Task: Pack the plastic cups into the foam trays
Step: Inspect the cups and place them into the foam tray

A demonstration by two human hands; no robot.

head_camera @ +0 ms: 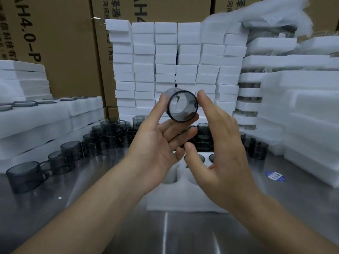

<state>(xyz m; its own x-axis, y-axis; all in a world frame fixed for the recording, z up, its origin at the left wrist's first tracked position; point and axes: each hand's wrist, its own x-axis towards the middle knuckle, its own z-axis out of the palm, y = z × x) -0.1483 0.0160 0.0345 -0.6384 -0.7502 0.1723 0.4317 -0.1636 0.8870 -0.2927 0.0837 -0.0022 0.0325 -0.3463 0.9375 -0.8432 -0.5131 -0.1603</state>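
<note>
A smoky grey clear plastic cup point(182, 106) is held up in the air on its side, with its open mouth toward me. My left hand point(159, 143) holds it, thumb on its left wall and fingers under it. My right hand point(218, 143) is open next to it, fingers straight, with a fingertip close to the cup's right edge. Below my hands a white foam tray point(183, 197) lies on the steel table, with round pockets and two cups point(194, 158) seated at its far side. Several loose cups point(108, 132) stand beyond it.
More grey cups point(23, 176) line the table's left, and a few cups point(257, 147) stand right. Filled foam trays point(45, 114) are stacked left, more foam stacks point(297, 110) right, and a wall of foam blocks point(165, 61) behind. Cardboard boxes point(64, 43) stand at the back. A blue sticker point(275, 176) lies on the table.
</note>
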